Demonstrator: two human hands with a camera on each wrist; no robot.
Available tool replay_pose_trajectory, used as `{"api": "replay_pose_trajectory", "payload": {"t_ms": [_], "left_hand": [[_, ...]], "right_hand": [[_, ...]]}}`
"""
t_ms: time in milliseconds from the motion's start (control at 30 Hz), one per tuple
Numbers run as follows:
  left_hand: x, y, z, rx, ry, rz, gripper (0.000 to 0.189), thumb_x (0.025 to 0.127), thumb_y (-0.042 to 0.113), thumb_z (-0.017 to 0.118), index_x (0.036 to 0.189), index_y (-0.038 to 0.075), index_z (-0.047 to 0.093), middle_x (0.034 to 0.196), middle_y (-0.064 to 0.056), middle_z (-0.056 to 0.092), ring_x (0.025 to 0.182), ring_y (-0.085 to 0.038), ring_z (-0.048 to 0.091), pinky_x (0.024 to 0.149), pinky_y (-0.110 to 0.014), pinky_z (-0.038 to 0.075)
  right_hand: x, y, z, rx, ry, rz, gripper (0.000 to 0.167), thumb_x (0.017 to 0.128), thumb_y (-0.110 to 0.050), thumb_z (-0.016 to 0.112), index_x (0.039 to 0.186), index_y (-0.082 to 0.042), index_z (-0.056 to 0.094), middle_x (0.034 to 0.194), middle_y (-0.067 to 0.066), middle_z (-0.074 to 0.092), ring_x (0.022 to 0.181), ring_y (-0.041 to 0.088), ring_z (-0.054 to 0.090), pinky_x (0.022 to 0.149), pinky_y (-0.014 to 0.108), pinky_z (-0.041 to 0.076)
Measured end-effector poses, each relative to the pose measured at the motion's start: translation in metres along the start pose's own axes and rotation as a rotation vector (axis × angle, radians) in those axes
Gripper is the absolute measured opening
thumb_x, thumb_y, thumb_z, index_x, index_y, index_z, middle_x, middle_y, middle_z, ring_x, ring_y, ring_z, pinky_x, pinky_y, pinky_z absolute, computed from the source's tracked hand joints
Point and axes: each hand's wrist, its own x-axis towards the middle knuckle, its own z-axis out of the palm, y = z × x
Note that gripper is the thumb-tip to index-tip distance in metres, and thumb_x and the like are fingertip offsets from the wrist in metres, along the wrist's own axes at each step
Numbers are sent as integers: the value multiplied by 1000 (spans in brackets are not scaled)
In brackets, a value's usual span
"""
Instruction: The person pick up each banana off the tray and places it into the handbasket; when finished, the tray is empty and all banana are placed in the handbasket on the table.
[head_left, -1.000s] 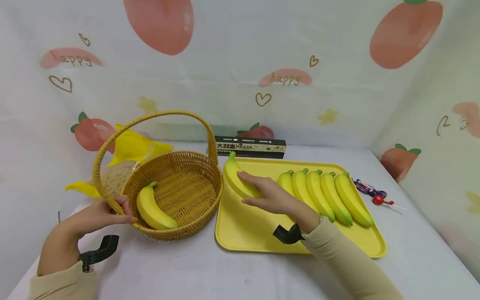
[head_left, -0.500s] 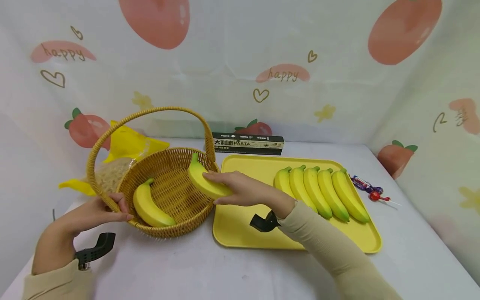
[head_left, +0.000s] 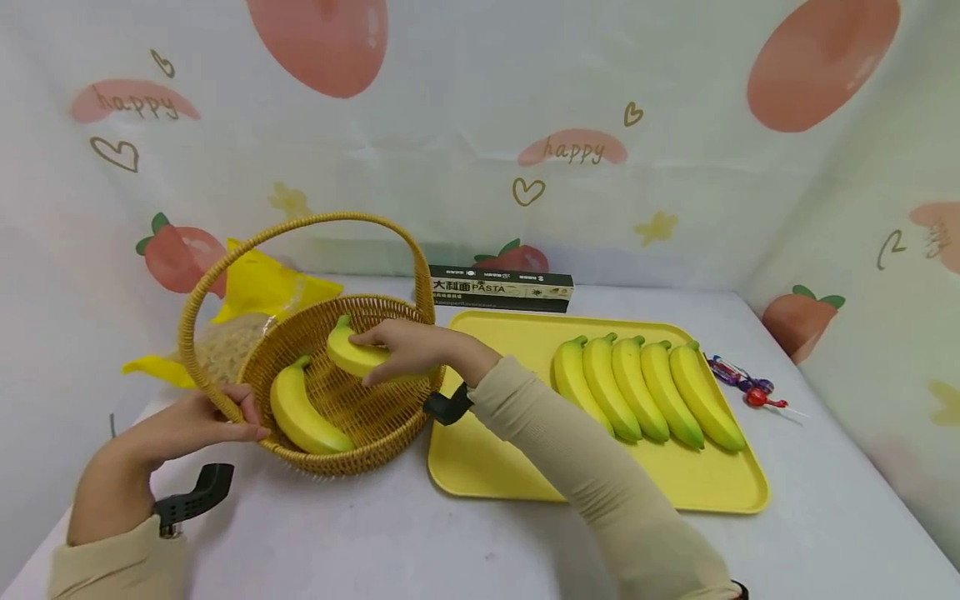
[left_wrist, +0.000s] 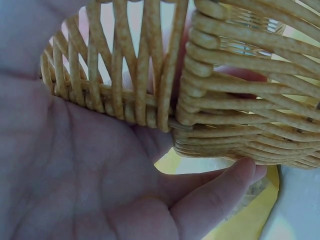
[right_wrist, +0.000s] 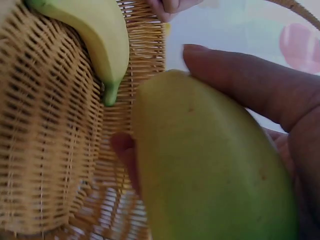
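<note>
My right hand (head_left: 411, 346) grips a yellow banana (head_left: 352, 357) with a green stem, over the right part of the wicker basket (head_left: 375, 450). In the right wrist view this held banana (right_wrist: 210, 160) fills the middle, thumb on one side and a fingertip on the other. Another banana (head_left: 303, 412) lies inside the basket at its left. My left hand (head_left: 213, 421) holds the basket's left rim by the foot of the tall handle (head_left: 315, 218). The left wrist view has the woven wall (left_wrist: 240, 100) close up against the palm and fingers.
On the right, a yellow tray (head_left: 487, 467) bears several bananas (head_left: 633, 387) in a row. Behind it stands a black pasta box (head_left: 498, 290). A yellow bag (head_left: 262, 287) is behind the basket, and wrapped candies with a red lollipop (head_left: 757, 398) lie right of the tray.
My right hand has carried the banana left, from above the tray's left edge to over the basket. My left hand has stayed on the basket rim.
</note>
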Motion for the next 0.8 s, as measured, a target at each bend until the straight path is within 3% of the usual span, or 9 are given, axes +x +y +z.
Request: {"api": "replay_pose_trajectory", "payload": {"t_ms": [133, 200, 267, 433, 633, 733, 800], "left_hand": [[2, 2, -3, -5, -8, 24, 12, 85, 5, 65, 75, 10, 59, 71, -1, 62, 70, -11, 54, 63, -24, 42], [3, 2, -3, 5, 0, 12, 12, 84, 6, 65, 75, 10, 59, 71, -1, 62, 70, -11, 53, 62, -24, 41], [4, 2, -3, 19, 10, -2, 12, 84, 8, 66, 75, 11, 59, 72, 0, 62, 70, -11, 53, 62, -24, 39], [3, 2, -2, 31, 15, -20, 12, 84, 9, 66, 75, 11, 59, 72, 2, 63, 71, -10, 53, 62, -24, 39], [1, 2, -1, 17, 7, 5, 12, 85, 7, 65, 75, 10, 59, 73, 3, 63, 71, -10, 53, 63, -24, 39], [1, 1, 0, 10, 4, 7, 12, 84, 7, 65, 74, 11, 59, 72, 3, 62, 70, -10, 53, 62, -25, 39], [1, 1, 0, 4, 2, 7, 12, 84, 7, 65, 74, 11, 59, 72, 3, 62, 70, -11, 53, 62, -25, 39]], "right_hand": [[17, -8, -1, -43, -64, 28, 60, 90, -24, 62, 142, -6, 37, 130, 4, 54, 90, 8, 43, 78, 16, 31], [25, -10, 0, -63, -87, 37, 56, 90, -24, 61, 140, -6, 41, 116, 4, 57, 89, 8, 42, 78, 16, 31], [32, -10, 2, -70, -102, 57, 55, 90, -24, 61, 139, -6, 42, 114, 4, 56, 91, 8, 44, 78, 15, 31], [45, -10, 12, -87, -140, 115, 60, 90, -27, 61, 141, -5, 39, 136, 6, 49, 109, 8, 45, 87, 14, 33], [52, -12, 20, -72, -154, 127, 62, 90, -28, 61, 143, -6, 36, 143, 5, 44, 122, 7, 44, 93, 13, 33], [53, -12, 25, 42, -183, 142, 58, 91, -22, 60, 142, -6, 38, 135, 3, 49, 102, 5, 50, 82, 13, 38], [53, -11, 28, 145, -216, 150, 43, 92, -16, 59, 130, -2, 48, 111, 3, 52, 78, 5, 47, 68, 15, 38]]}}
